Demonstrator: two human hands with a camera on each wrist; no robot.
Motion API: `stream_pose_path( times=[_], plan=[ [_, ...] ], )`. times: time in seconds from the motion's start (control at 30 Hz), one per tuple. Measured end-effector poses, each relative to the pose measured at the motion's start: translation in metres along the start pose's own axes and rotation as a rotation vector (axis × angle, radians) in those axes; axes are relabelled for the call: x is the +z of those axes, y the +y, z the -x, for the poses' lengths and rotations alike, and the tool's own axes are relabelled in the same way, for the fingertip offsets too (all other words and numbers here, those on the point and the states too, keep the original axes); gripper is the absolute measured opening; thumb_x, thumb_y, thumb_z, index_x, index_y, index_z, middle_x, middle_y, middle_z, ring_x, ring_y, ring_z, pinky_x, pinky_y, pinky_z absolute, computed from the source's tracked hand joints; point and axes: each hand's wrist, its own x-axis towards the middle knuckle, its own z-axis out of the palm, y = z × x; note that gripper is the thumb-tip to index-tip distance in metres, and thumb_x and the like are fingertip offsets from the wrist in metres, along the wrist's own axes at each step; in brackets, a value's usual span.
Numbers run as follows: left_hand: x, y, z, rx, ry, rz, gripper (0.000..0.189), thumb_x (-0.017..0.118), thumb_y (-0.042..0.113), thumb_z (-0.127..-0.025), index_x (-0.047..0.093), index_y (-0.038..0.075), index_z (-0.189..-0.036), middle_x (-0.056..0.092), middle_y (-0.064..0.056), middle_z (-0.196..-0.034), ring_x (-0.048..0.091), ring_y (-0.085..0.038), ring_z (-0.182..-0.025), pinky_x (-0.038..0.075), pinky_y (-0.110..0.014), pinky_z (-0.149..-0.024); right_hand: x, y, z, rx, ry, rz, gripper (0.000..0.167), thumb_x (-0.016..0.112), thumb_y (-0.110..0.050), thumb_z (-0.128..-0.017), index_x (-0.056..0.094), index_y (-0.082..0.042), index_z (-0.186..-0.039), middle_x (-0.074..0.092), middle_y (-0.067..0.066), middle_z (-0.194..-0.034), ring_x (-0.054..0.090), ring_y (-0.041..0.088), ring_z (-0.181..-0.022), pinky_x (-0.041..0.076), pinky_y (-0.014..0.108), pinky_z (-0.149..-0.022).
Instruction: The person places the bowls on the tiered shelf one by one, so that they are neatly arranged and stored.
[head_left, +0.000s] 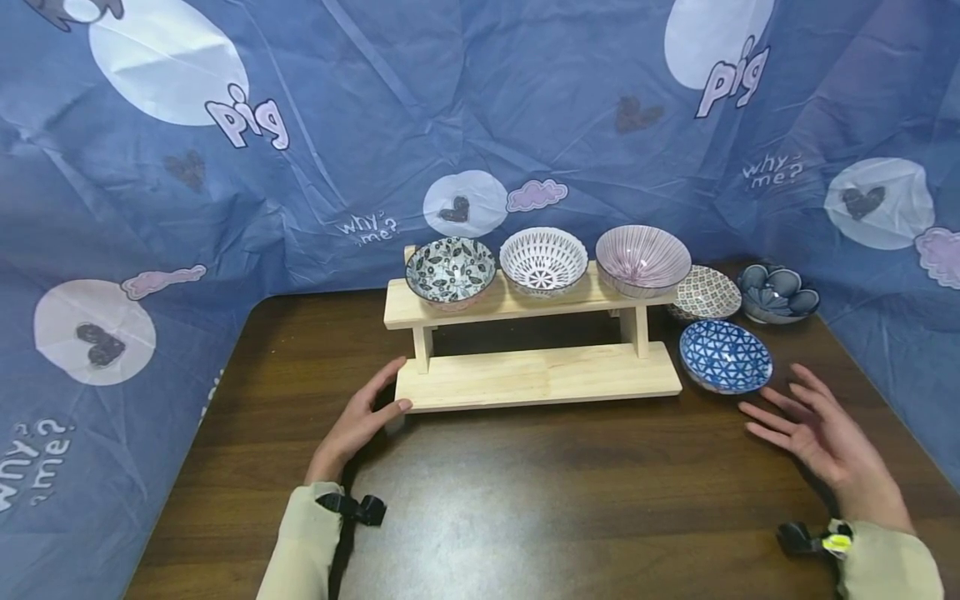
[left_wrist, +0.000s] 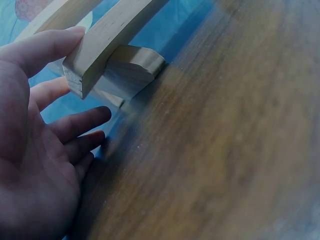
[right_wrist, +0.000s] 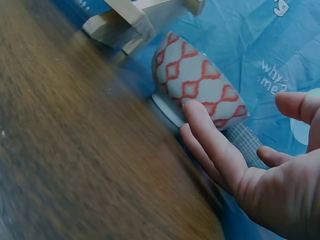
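- Left hand (head_left: 356, 425): thumb and index lightly pinch the left end of the lower plank on a pale, two-tier wooden stand (head_left: 525, 377); the other fingers extend loosely, spread past the plank end in the left wrist view.
- Right hand (head_left: 831, 437): open, fingers spread and slightly bent, holding nothing; fingertips right at the near right side of a round ceramic bowl with a blue-and-white triangle-pattern inside (head_left: 726, 357). Actual contact: cannot tell.
- Blue-and-white bowl: upright on the table, just beside the right end of the stand's lower plank. Right wrist view shows its outside as pale with a red lattice pattern, plus a pale foot ring.
- Stand: upright on the table, long side across, upper plank behind and above the lower one.
- Upper plank, left to right: round bowl with dark leaf-and-flower print (head_left: 450, 269), white round bowl with dark radiating dashes (head_left: 543, 260), pinkish-purple striped round bowl (head_left: 643, 257). All three upright, in a row.
- Right of stand, toward the back: beige-and-grey patterned round bowl (head_left: 707, 293), partly hidden by the striped one; next to it, grey-blue petal-shaped bowl (head_left: 778, 293).
- Surface: dark brown wood-grain table (head_left: 570, 492).
- Behind: blue printed cloth (head_left: 360, 125) with "pig" and "why me?" lettering.
- Pale sleeves (head_left: 300, 537) on both arms.
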Motion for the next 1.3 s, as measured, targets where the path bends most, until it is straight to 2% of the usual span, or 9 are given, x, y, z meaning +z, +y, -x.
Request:
stream_pose_path(
  times=[0.17,0.33,0.57,0.73,0.97,1.17,1.3],
  plan=[
    [0.000,0.000,0.000,0.005,0.001,-0.004,0.069,0.066,0.028,-0.095,0.035,0.021,-0.156,0.030,-0.012,-0.165,0.026,-0.038,-0.153,0.011,-0.067,-0.122,0.000,0.003,-0.009,0.001,-0.031,-0.010,0.035,0.023,-0.012,-0.109,0.044,-0.033,-0.129,0.061,0.020,-0.120,0.064,0.057,-0.110,0.052,0.068,-0.092],
    [0.000,0.000,-0.001,0.016,0.004,-0.009,0.069,0.066,0.027,-0.095,0.035,0.019,-0.157,0.030,-0.013,-0.165,0.027,-0.038,-0.152,0.012,-0.067,-0.122,0.001,0.005,-0.016,0.002,-0.028,0.029,0.035,0.024,-0.013,-0.109,0.043,-0.034,-0.130,0.058,0.013,-0.121,0.064,0.056,-0.109,0.053,0.067,-0.091],
    [-0.001,0.000,-0.001,0.006,0.002,-0.012,0.069,0.066,0.029,-0.095,0.034,0.021,-0.157,0.030,-0.013,-0.165,0.026,-0.038,-0.153,0.011,-0.067,-0.122,0.003,0.008,-0.025,0.016,-0.080,0.066,0.038,0.021,-0.013,-0.109,0.038,-0.035,-0.136,0.061,0.011,-0.125,0.064,0.055,-0.111,0.053,0.065,-0.093],
    [0.000,0.000,-0.001,-0.012,0.000,-0.008,0.070,0.066,0.031,-0.095,0.034,0.021,-0.157,0.030,-0.012,-0.165,0.025,-0.037,-0.153,0.011,-0.067,-0.122,0.006,0.009,-0.031,0.027,-0.030,0.100,0.040,0.026,-0.014,-0.109,0.038,-0.040,-0.137,0.058,0.010,-0.121,0.066,0.052,-0.108,0.055,0.063,-0.090],
    [0.001,0.002,-0.001,-0.026,-0.003,0.000,0.070,0.066,0.032,-0.095,0.034,0.022,-0.157,0.029,-0.011,-0.166,0.025,-0.037,-0.153,0.011,-0.067,-0.122,0.011,0.011,-0.037,0.024,0.037,0.151,0.051,0.030,-0.016,-0.109,0.016,-0.050,-0.144,0.054,0.008,-0.118,0.069,0.048,-0.104,0.057,0.059,-0.087],
    [0.000,0.000,0.000,-0.011,0.002,-0.001,0.070,0.067,0.030,-0.095,0.034,0.022,-0.157,0.030,-0.011,-0.165,0.026,-0.036,-0.153,0.011,-0.066,-0.122,0.014,0.013,-0.039,0.001,0.066,0.207,0.056,0.032,-0.015,-0.108,0.012,-0.051,-0.147,0.047,0.005,-0.120,0.070,0.045,-0.102,0.059,0.057,-0.085],
    [0.000,0.000,0.000,-0.001,0.002,-0.009,0.070,0.067,0.030,-0.095,0.035,0.021,-0.156,0.031,-0.011,-0.165,0.027,-0.037,-0.153,0.011,-0.067,-0.122,0.015,0.016,-0.040,-0.032,0.052,0.293,0.062,0.030,-0.013,-0.108,0.004,-0.048,-0.152,0.038,0.002,-0.130,0.072,0.042,-0.101,0.060,0.054,-0.084]
  ],
)
